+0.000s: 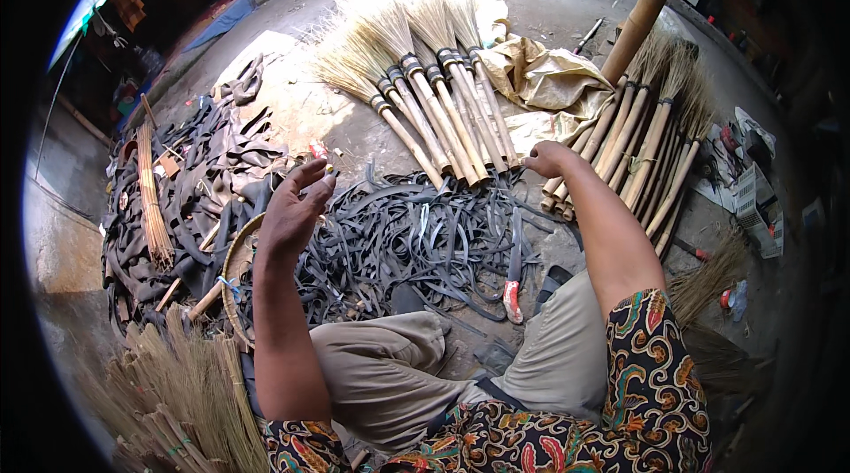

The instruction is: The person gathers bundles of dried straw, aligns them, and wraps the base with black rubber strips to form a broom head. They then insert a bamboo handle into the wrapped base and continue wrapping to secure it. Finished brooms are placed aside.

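Brooms (450,123) lie side by side beyond black strips (416,234).
Left hand (299,199) loosely open near the strips; right hand (549,157) curled beside the brooms' handle ends, cannot tell if gripping.

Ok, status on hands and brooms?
Left hand raised, loosely open. Right hand near handle ends of the brooms, contact unclear. Brooms lie side by side beyond dark strips. Red-handled knife lies beside strips.

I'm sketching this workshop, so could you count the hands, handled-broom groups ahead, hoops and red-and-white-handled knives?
Hands: 2 (left hand, right hand)
Broom groups: 2 (middle group, right group)
Hoop: 1
Knife: 1
Total: 6
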Tool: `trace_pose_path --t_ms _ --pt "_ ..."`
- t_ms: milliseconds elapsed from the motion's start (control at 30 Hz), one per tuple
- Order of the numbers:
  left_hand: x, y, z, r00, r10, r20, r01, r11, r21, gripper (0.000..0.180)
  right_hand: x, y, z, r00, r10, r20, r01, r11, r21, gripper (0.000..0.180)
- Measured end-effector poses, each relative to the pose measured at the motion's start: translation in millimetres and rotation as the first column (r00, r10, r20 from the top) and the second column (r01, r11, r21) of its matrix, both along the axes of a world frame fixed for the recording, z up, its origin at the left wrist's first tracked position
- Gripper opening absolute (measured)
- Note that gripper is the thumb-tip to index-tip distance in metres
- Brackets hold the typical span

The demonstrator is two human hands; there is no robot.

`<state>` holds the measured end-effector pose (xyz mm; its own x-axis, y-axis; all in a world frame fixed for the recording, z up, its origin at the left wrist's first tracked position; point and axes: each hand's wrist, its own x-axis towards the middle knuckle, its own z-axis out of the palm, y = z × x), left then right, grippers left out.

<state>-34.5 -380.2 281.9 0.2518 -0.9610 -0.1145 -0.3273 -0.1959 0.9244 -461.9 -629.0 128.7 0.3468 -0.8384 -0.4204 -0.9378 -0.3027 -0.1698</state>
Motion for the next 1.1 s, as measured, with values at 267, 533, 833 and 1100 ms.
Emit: trace_pose_path --t_ms 267,533,833,1100 --pt "-74.0 26.6 53.7 0.872 -0.16 0.463 0.219 0.973 -0.078 0.062 91.7 -44.0 -24.8 0.998 -0.013 -0.059 0.011 1.0 -0.021 0.048" --pt "-109.0 4.6 63.0 0.568 -0.648 0.508 0.608 0.746 0.271 0.07 142.8 -54.4 -160.0 0.956 -0.278 0.09 0.269 0.958 0.102 0.059" --pt "-96.6 -24.2 54.6 0.604 -0.643 0.472 0.513 0.766 0.387 0.071 181.3 -81.2 -240.4 0.906 -0.409 0.109 0.409 0.912 0.024 0.042" --pt "-94.8 -36.9 49.0 0.588 -0.626 0.513 0.536 0.776 0.333 0.068 195.9 -84.8 -208.1 0.903 -0.375 0.21 0.355 0.926 0.127 0.037"
